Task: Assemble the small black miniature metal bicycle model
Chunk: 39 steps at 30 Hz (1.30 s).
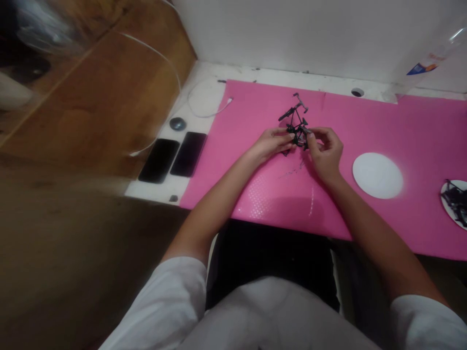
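Observation:
A small black model bicycle (297, 116) is held above the pink mat (277, 199), its handlebar end pointing away from me. My left hand (275, 142) is closed on its left side, near the lower end. From the right, my right hand (326, 150) pinches the same lower end between thumb and fingers. The small parts between my fingertips are too fine to tell apart. A thin chain-like strip (295, 170) shows faintly on the mat just below the hands.
A white round plate (377, 175) lies right of my right hand. Another plate with black parts (456, 201) sits at the far right. Two dark phones (159, 161) (188, 154), a round dark object (178, 124) and a white cable (207, 115) are at the left. A clear plastic bottle (430, 63) appears top right.

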Available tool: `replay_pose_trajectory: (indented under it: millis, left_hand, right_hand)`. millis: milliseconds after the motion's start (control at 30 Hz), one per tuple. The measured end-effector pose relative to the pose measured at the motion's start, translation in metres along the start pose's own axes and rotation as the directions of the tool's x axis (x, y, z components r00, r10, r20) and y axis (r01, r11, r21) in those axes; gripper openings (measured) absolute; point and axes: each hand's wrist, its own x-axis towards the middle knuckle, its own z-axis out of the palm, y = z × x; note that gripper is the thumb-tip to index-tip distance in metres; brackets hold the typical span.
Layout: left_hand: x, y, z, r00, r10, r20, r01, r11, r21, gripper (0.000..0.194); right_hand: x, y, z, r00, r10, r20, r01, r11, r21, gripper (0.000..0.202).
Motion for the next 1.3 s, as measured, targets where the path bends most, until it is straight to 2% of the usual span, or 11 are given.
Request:
replay_pose_trajectory:
  millis: [167, 367, 600, 733, 967, 1200, 1300]
  left_hand:
    - [0.004, -0.001, -0.002, 0.997, 0.056, -0.059, -0.058, 0.998, -0.034, 0.047]
    - [0.008, -0.008, -0.001, 0.979, 0.196, -0.057, -0.195, 0.980, 0.025, 0.060]
    - [0.021, -0.021, -0.007, 0.927, 0.371, -0.048, -0.364, 0.925, 0.107, 0.053]
    - [0.031, -0.027, -0.011, 0.904, 0.424, -0.056, -0.411, 0.897, 0.165, 0.050]
    - [0.040, -0.035, -0.013, 0.838, 0.539, -0.086, -0.504, 0.824, 0.261, 0.045]
    - [0.038, -0.039, -0.014, 0.799, 0.595, -0.084, -0.531, 0.765, 0.364, 0.042]
    - [0.030, -0.035, -0.011, 0.799, 0.594, -0.092, -0.515, 0.755, 0.406, 0.042]
  right_hand:
    - [0.000, -0.002, -0.001, 1.000, 0.004, 0.024, -0.004, 1.000, 0.006, 0.040]
    - [0.002, 0.003, 0.000, 0.999, 0.022, 0.035, -0.022, 1.000, 0.009, 0.041]
    - [0.002, 0.010, 0.001, 0.997, 0.046, 0.067, -0.055, 0.989, 0.137, 0.043]
    - [0.001, 0.014, 0.003, 0.993, 0.078, 0.089, -0.094, 0.977, 0.190, 0.047]
    - [-0.006, 0.012, 0.011, 0.984, 0.088, 0.156, -0.117, 0.975, 0.188, 0.052]
    - [-0.007, 0.012, 0.011, 0.980, 0.098, 0.172, -0.126, 0.979, 0.162, 0.052]
    - [-0.008, 0.014, 0.013, 0.979, 0.086, 0.186, -0.121, 0.975, 0.187, 0.053]
